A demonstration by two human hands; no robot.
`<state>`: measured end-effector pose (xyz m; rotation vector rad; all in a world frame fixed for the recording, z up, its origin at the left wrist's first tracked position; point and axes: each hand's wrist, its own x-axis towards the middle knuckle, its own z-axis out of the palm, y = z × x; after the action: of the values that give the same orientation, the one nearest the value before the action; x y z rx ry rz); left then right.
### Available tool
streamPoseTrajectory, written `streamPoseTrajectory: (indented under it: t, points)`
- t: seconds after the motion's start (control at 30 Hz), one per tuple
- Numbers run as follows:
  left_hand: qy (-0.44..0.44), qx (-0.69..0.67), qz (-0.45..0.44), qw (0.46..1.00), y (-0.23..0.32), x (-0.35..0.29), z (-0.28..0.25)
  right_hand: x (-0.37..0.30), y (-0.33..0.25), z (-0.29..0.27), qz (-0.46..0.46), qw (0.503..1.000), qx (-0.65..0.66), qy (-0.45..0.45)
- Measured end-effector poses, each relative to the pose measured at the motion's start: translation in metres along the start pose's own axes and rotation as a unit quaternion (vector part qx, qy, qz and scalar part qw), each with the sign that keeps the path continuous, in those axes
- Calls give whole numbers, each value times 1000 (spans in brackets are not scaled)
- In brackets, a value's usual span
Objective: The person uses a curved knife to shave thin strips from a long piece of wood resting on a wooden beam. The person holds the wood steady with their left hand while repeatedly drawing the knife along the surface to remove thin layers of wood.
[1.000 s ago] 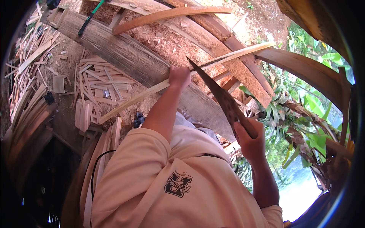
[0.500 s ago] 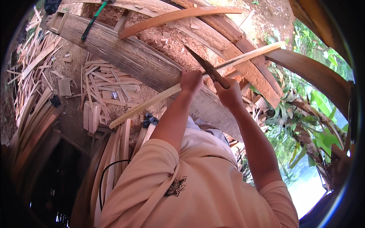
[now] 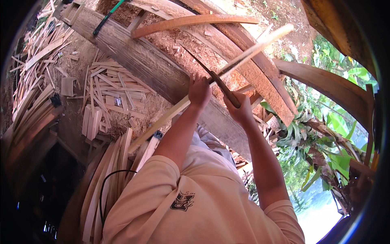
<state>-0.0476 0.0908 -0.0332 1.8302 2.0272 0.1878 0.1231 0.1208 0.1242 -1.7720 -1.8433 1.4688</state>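
Knife splitting a long bamboo strip
Left hand (image 3: 199, 91) grips the stiff, light strip (image 3: 170, 116); right hand (image 3: 239, 110), at 3 o'clock, clenches the knife (image 3: 221, 83) handle.

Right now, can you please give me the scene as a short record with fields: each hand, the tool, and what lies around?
left hand: grips a long pale wood strip
right hand: grips the handle of a knife
knife: dark blade crosses the strip, tip pointing up-left
behind: thick log, curved plank
left side: pile of cut strips
right side: green plants
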Motion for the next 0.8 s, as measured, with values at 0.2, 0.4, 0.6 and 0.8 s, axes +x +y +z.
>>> streamPoseTrajectory:
  t: [0.2, 0.4, 0.6, 0.8]
  points:
    - [43, 21, -73, 996, 11, -8, -16, 7, 22, -3, -40, 998, 54, -2]
    - [68, -53, -52, 995, 31, -29, -13, -8, 36, -8, -38, 999, 28, -5]
    - [264, -93, -212, 936, 11, 2, 6, -11, 50, -3, -79, 997, 21, 9]
    - [198, 5, -389, 900, 26, 18, 14, -15, 40, 1, -66, 997, 50, -4]
